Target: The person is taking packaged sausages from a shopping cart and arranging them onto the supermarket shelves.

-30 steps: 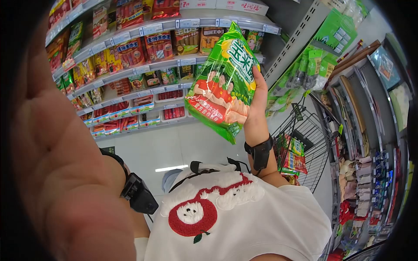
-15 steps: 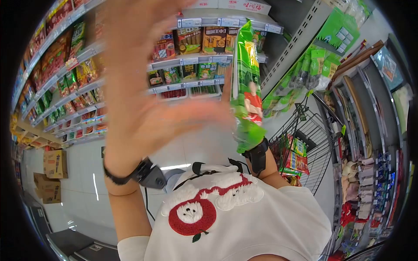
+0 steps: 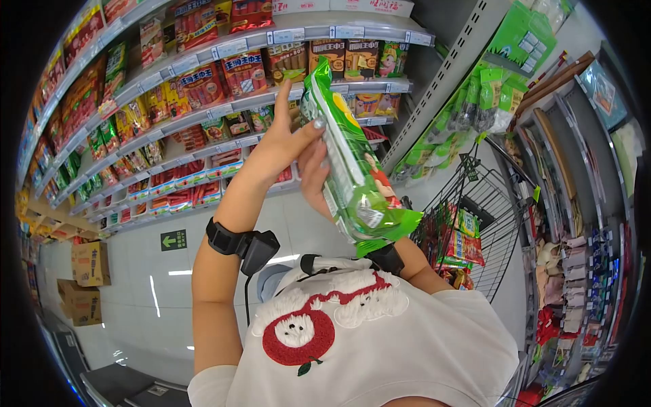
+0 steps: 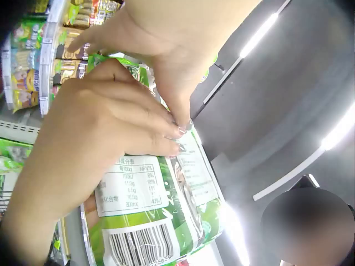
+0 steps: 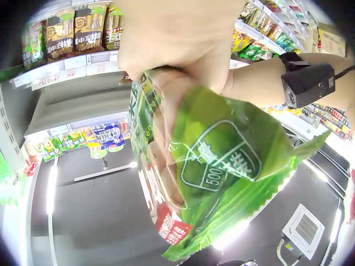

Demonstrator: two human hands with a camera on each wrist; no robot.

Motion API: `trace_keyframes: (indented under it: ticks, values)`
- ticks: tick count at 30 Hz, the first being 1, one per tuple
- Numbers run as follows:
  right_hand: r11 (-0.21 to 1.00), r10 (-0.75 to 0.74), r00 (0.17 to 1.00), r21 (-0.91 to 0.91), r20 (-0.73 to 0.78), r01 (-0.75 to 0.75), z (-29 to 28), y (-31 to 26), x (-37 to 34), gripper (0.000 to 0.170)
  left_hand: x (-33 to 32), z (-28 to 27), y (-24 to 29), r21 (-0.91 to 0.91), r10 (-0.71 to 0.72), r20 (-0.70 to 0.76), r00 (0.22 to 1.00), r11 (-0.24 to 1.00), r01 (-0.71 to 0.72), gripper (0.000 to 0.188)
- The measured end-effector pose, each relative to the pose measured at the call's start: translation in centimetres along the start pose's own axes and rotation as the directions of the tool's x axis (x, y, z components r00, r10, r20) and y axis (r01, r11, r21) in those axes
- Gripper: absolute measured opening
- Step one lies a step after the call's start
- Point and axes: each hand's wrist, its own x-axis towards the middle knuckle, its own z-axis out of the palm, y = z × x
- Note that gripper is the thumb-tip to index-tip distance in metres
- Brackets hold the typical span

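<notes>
Green sausage pack [image 3: 352, 163] tilted before the stocked shelves [image 3: 234, 47]
The right hand [image 4: 89, 119] has its grip curled round the pack; the left hand [image 3: 278, 142] is spread, thumb against the wrapper (its other fingers are partly hidden). The glossy film could slip, I judge, if the right fingers loosened, since the near end juts past them. A wire cart [image 3: 498, 203] with packets [image 3: 464, 247] inside stands between the right arm and the far racks [image 3: 569, 183]; hanging green bags [image 3: 475, 108] crowd the shelf post [image 3: 444, 74].
</notes>
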Motion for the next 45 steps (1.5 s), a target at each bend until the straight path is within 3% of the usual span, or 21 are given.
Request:
trace_keyframes:
  ticks: [4, 7, 8, 11, 21, 25, 28, 31, 32, 35, 36, 39, 40, 41, 43, 44, 45]
  values:
    - [0.984, 0.160, 0.984, 0.070, 0.077, -0.166, -2.3, -1.0, 1.2, 0.039, 0.8, 0.1, -0.2, 0.215, 0.184, -0.020, 0.983, 0.961, -0.176, 0.082]
    - [0.974, 0.197, 0.972, 0.086, 0.127, -0.208, -2.9, -1.4, 1.8, 0.038, 0.9, -0.1, 1.2, 0.276, 0.028, -0.007, 1.000, 0.961, -0.025, 0.075]
    - [0.973, 0.193, 0.973, 0.100, 0.127, -0.206, -2.9, -1.2, 1.7, 0.038, 1.2, -0.1, 0.5, 0.258, 0.076, -0.010, 0.997, 0.964, -0.071, 0.074]
    - [0.969, 0.179, 0.974, 0.144, 0.137, -0.199, -3.0, -1.6, 1.8, 0.038, 1.9, -0.1, -0.5, 0.145, 0.030, 0.010, 0.999, 0.989, -0.031, 0.073]
    - [0.944, 0.098, 0.990, 0.306, 0.099, -0.124, -3.0, -2.1, 1.7, 0.040, 2.3, 0.3, -2.0, 0.061, -0.053, -0.007, 0.999, 0.997, 0.053, 0.073]
    - [0.956, 0.088, 0.995, 0.277, 0.046, -0.098, -3.0, -2.9, 1.9, 0.038, 3.0, -0.8, -5.6, 0.159, 0.025, -0.027, 0.999, 0.987, -0.021, 0.068]
    - [0.972, 0.042, 0.999, 0.232, 0.002, -0.041, -2.8, -3.4, 1.6, 0.038, 2.8, -1.0, -5.8, 0.106, -0.097, -0.018, 0.995, 0.990, 0.098, 0.064]
    - [0.973, 0.055, 0.998, 0.226, -0.022, -0.049, -2.6, -3.6, 1.5, 0.039, 2.5, -1.4, -4.8, 0.184, -0.134, 0.027, 0.991, 0.975, 0.127, 0.057]
    - [0.988, 0.030, 0.998, 0.155, -0.060, -0.021, -2.2, -3.7, 1.4, 0.042, 2.5, -1.5, -4.9, 0.186, -0.133, 0.050, 0.990, 0.975, 0.121, 0.059]
    - [0.997, -0.059, 0.984, -0.064, -0.167, 0.049, -0.6, -3.7, 1.0, 0.051, 2.4, -2.8, -7.0, 0.413, -0.011, -0.012, 1.000, 0.911, 0.015, 0.062]
    - [0.999, -0.049, 0.982, -0.018, -0.180, 0.047, -1.9, -5.5, 1.7, 0.056, 1.9, -2.9, -6.9, 0.411, 0.032, 0.029, 0.999, 0.911, -0.041, 0.068]
    - [0.999, -0.019, 0.992, -0.048, -0.127, 0.013, -1.5, -7.6, 1.5, 0.052, -0.6, -1.1, -2.0, 0.186, -0.247, 0.056, 0.967, 0.955, 0.233, 0.065]
    - [0.996, -0.080, 0.984, -0.039, -0.156, 0.074, -0.8, -7.2, 1.1, 0.045, -0.8, -2.2, -3.1, 0.121, -0.265, 0.150, 0.953, 0.961, 0.249, 0.071]
    - [0.945, -0.171, 0.982, -0.296, -0.083, 0.140, -0.7, -7.8, 0.8, 0.043, -1.5, -2.6, -3.7, 0.019, -0.270, 0.203, 0.941, 0.962, 0.272, 0.072]
    - [0.643, -0.284, 0.951, -0.713, 0.119, 0.281, 0.7, -8.0, 0.6, 0.041, -2.6, -2.7, -2.8, -0.182, -0.264, 0.306, 0.915, 0.927, 0.328, 0.075]
    - [0.672, -0.197, 0.969, -0.699, 0.150, 0.245, 1.4, -7.7, -0.3, 0.041, -3.1, -2.6, -2.9, -0.228, -0.264, 0.293, 0.919, 0.914, 0.335, 0.081]
    - [0.617, -0.313, 0.943, -0.730, 0.113, 0.292, 1.8, -7.9, -0.1, 0.041, -3.4, -2.3, -2.7, -0.247, -0.246, 0.320, 0.915, 0.911, 0.332, 0.083]
